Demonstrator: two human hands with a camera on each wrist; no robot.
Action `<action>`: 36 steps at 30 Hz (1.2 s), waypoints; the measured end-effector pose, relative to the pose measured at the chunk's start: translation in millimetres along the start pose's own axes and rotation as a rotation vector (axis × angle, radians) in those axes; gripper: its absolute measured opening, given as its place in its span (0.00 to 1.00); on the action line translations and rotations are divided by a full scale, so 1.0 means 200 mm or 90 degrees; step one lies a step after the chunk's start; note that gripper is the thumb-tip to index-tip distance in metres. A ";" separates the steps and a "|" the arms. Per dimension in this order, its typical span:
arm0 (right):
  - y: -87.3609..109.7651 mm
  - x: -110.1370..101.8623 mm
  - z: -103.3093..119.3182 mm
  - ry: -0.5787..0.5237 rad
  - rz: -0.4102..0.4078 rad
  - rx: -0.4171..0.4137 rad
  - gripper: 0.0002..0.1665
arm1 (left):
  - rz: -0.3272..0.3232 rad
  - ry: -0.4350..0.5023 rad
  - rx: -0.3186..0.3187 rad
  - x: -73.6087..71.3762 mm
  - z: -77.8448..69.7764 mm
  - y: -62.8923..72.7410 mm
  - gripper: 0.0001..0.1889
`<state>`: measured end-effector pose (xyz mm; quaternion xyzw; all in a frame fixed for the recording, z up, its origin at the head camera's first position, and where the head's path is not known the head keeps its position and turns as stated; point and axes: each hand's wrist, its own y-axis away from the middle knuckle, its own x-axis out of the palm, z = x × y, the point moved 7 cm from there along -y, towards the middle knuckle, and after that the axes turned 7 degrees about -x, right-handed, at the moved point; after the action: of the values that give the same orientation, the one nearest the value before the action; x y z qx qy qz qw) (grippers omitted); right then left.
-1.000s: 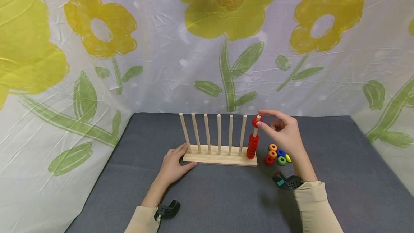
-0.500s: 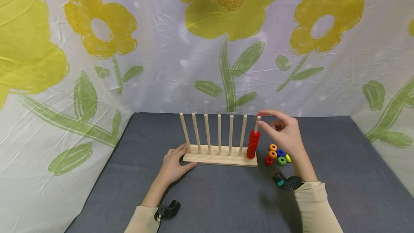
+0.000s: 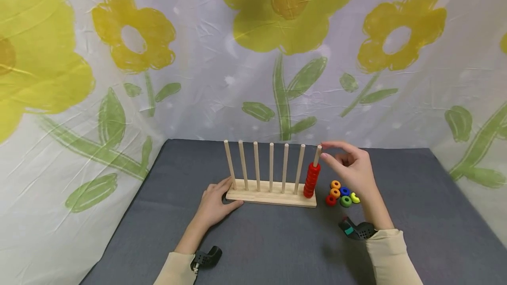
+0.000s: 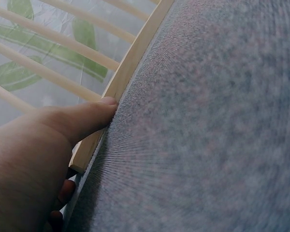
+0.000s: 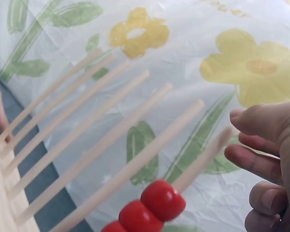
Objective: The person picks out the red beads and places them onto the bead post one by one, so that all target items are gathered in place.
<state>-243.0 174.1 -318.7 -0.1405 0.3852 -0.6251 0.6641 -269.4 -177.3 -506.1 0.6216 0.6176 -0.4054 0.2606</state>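
A wooden peg rack stands on the cloth, with several upright pegs in a row. My left hand holds its left end, the thumb along the front edge and the fingers round the end. Red beads are stacked on the rightmost peg, whose upper part stays bare. Beside that peg's top is my right hand, thumb and forefinger apart with no bead between them. The right wrist view shows the thumb near the peg tip; whether it touches cannot be told.
To the right of the rack lies a small group of loose beads: orange, red, blue, green and a yellow curved piece. A dark grey cloth covers the table, and a flowered sheet hangs behind.
The red bead at the top of the rightmost peg has slid down onto the stack, out of my right hand's fingers. The head view has shifted slightly; my left hand stays on the rack.
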 end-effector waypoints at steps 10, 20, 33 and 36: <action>0.11 -0.06 -0.07 0.037 0.044 0.014 0.15 | 0.010 0.000 -0.010 0.00 0.01 -0.01 0.45; 0.29 -0.10 -0.17 0.091 0.063 0.016 0.16 | -0.001 0.001 -0.002 0.00 0.01 -0.01 0.46; 0.50 -0.09 -0.29 0.100 0.024 0.043 0.21 | 0.011 0.001 -0.009 0.00 0.00 -0.01 0.46; 0.50 -0.07 -0.27 0.097 0.024 0.038 0.20 | 0.019 0.001 -0.013 0.00 0.00 -0.01 0.46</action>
<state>-207.0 220.6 -416.7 -0.0654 0.4187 -0.6324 0.6484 -270.8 -176.6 -505.1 0.6283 0.6126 -0.3945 0.2727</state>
